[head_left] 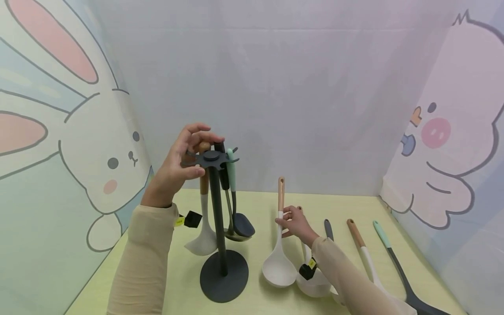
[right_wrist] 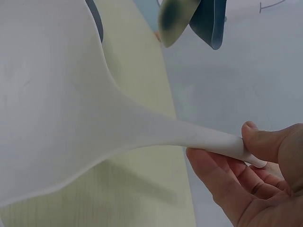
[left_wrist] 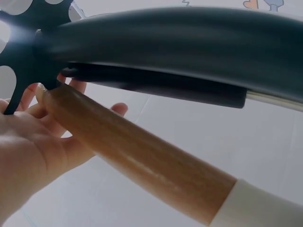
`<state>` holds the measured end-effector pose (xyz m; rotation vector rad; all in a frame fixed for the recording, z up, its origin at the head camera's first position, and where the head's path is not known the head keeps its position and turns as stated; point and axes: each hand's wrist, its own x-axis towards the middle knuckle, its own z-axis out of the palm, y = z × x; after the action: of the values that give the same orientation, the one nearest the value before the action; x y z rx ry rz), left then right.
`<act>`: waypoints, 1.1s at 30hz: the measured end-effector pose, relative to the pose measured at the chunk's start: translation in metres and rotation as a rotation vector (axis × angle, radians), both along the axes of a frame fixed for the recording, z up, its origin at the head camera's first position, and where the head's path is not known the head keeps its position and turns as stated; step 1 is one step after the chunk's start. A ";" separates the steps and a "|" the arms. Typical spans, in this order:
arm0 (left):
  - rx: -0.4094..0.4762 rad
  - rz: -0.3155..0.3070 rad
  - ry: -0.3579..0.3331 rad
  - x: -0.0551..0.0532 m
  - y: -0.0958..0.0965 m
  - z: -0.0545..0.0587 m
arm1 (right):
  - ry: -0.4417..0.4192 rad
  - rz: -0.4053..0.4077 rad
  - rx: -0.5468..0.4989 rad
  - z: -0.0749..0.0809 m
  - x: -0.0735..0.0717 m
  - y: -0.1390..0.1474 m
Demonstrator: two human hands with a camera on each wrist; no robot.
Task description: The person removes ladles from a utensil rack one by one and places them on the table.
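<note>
My left hand (head_left: pixel 177 159) curls round the top of a dark utensil rack (head_left: pixel 222 280), thumb below its hooked disc and fingers over it. Its fingers reach the tops of a brown-handled white utensil (head_left: pixel 203 245) and a black-handled one (left_wrist: pixel 165 87), both on the rack. Beside them hangs a mint-handled utensil with a dark head (head_left: pixel 243 225). With thumb and fingers, my right hand (head_left: pixel 296 221) pinches a white ladle (head_left: pixel 279 269) at the white lower part of its handle. The ladle's wooden handle end points up and its bowl hangs low, right of the rack's base.
Another white ladle (head_left: pixel 315 286) lies partly behind my right forearm. Further right are a grey-handled utensil (head_left: pixel 328 229), a wooden-handled white one (head_left: pixel 366 258) and a mint-handled dark one (head_left: pixel 397 262). A pale curtain (head_left: pixel 271 100) closes off the table's back.
</note>
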<state>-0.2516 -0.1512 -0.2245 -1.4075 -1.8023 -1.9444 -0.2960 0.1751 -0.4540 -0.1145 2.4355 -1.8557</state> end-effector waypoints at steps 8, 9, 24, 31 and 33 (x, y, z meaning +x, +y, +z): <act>-0.006 -0.001 -0.002 -0.001 0.000 0.000 | -0.011 0.001 0.018 -0.005 -0.003 -0.001; -0.007 0.002 -0.001 -0.001 -0.001 0.000 | -0.016 0.001 0.024 -0.006 -0.004 -0.001; -0.006 0.003 0.003 -0.003 -0.001 -0.002 | -0.107 0.046 0.083 -0.019 -0.016 0.003; -0.003 0.007 -0.002 -0.003 -0.002 -0.003 | -0.141 0.032 0.088 -0.023 -0.017 0.001; -0.002 0.004 -0.004 -0.003 -0.002 -0.003 | -0.150 0.032 0.095 -0.024 -0.018 0.000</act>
<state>-0.2548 -0.1528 -0.2278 -1.4002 -1.8081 -1.9452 -0.3135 0.1754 -0.4783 -0.0078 2.3998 -1.6675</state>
